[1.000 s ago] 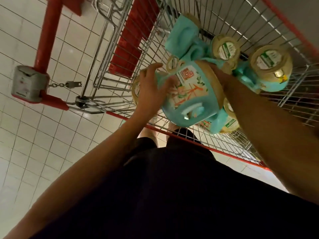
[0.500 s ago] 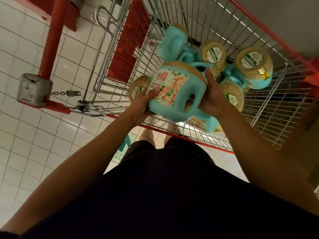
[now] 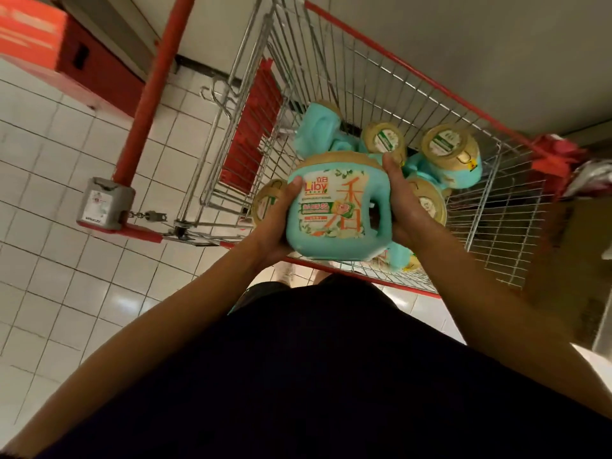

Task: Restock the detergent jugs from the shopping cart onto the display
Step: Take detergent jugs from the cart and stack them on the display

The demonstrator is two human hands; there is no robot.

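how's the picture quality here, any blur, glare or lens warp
Head view: dim, warm light; the jug is sharp, its label readable; the orange box at top left is smeared by blur; the wide-angle lens bows the cart wires and floor tiles; faint glare on tiles near the feet.

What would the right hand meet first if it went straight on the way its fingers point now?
Probably the gold cap of a jug in the cart, just beyond the right hand; depth is unclear, so it may pass above.
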